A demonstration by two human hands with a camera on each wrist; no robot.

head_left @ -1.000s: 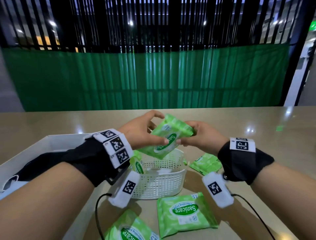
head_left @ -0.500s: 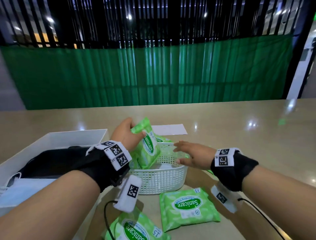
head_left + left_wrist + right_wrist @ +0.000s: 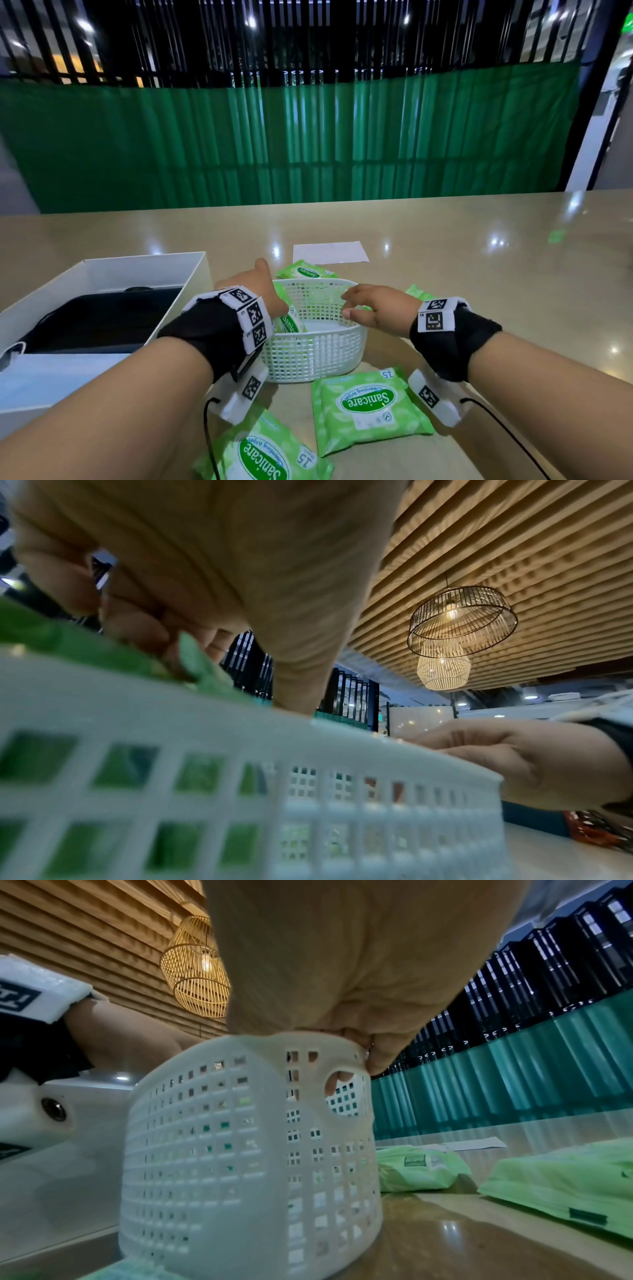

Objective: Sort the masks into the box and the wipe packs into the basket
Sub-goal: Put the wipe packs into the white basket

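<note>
A white mesh basket [image 3: 318, 356] stands at the middle of the table. My left hand [image 3: 253, 291] reaches into its left side and grips a green wipe pack [image 3: 289, 320] that stands on edge inside; the left wrist view shows my curled fingers [image 3: 143, 631] pinching that pack [image 3: 202, 669] just above the basket's rim [image 3: 308, 737]. My right hand [image 3: 373, 305] holds the basket's right rim, its fingers [image 3: 375, 1056] curled over the rim by the handle hole. A white box [image 3: 144, 260] at the left holds a black mask [image 3: 102, 318] and a pale mask [image 3: 51, 373].
Loose green wipe packs lie around the basket: two in front [image 3: 370, 407] [image 3: 267, 452], one behind [image 3: 305, 272] and one partly hidden behind my right hand [image 3: 416, 293]. A white paper sheet [image 3: 329, 251] lies further back. The box's right wall is close to my left wrist.
Both hands held the pack above the basket. The right let go and settled on the basket's rim, and my left hand lowered the pack on edge into the left side.
</note>
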